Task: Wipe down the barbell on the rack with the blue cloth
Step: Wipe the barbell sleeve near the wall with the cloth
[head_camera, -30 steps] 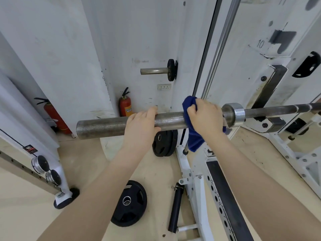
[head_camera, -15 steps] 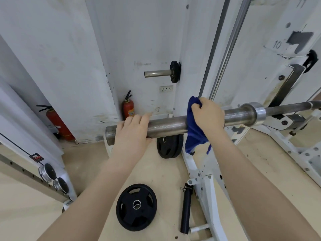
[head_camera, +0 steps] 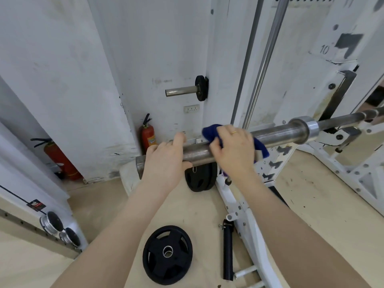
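My left hand grips the barbell near its end on the rack; my right hand clutches the blue cloth wrapped over the sleeve just beside it.

"10" and "11" on rack upright

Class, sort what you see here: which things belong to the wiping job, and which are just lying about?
In the job: barbell, blue cloth, right hand, left hand.

Lying about: weight plate on floor, fire extinguisher, black bar.
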Motion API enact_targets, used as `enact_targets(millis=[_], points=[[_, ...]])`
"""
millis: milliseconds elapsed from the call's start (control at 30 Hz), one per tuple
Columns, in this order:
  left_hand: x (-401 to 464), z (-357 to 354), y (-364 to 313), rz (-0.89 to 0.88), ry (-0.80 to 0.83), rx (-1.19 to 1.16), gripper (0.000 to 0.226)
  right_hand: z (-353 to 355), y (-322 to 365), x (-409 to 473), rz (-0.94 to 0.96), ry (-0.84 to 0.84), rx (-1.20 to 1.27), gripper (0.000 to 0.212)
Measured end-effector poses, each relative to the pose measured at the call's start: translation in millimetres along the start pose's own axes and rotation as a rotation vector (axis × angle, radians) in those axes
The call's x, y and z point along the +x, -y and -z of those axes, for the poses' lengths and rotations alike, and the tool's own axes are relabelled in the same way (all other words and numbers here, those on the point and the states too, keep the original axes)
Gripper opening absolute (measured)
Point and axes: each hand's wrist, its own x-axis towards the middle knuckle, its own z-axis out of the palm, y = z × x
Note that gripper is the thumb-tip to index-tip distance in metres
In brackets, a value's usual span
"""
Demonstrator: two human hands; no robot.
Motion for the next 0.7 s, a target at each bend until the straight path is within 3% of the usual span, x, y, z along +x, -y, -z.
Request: enact_targets(millis=[100,167,333,467,600,700], points=[[3,6,2,0.005,0.089,-0.022,0.037,9,-29,3,-0.238,-0.022,-0.017,0.033],[4,8,1,0.006,0.126,-0.026,0.034,10,-25,7,-0.271,-0.029,-0.047,0.034],[10,10,-4,0.056,0.202,0.024,0.034,0,11,-6,0.095,0.005,0.054,0.020],[9,8,-4,0.098,0.236,0.130,0.037,3,-16,-2,0.234,-0.010,0.034,0.025],[2,-2,-23,0.215,0.119,0.172,0.043,9,-63,-1,0.118,-0.067,-0.099,0.025],[-6,-15,-48,0.143,-0.076,0.057,0.048,13,-92,-4,-0.083,-0.091,-0.167,0.028]])
